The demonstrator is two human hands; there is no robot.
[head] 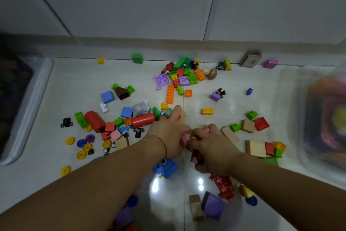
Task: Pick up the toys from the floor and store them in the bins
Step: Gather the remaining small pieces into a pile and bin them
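Glossy white tiled floor [234, 97] below a grey wall, with toys [206, 111] scattered over it, thickest at centre and upper centre. Storage: left bin [34, 99] at left edge of frame; right bin [292, 103], translucent and blurred, at right edge. At centre, right hand [213, 146] curled round dark red bricks [196, 156], with a pink block [206, 130] at its fingertips. Just beside it, left hand [168, 130], forefinger stretched onto a red piece [177, 116]; whether it grips anything cannot be told. Second pink block [185, 138] lies between both. Advice: take only what each palm closes over, lift level, favour the nearer right bin; overfull handfuls likely shed small bricks
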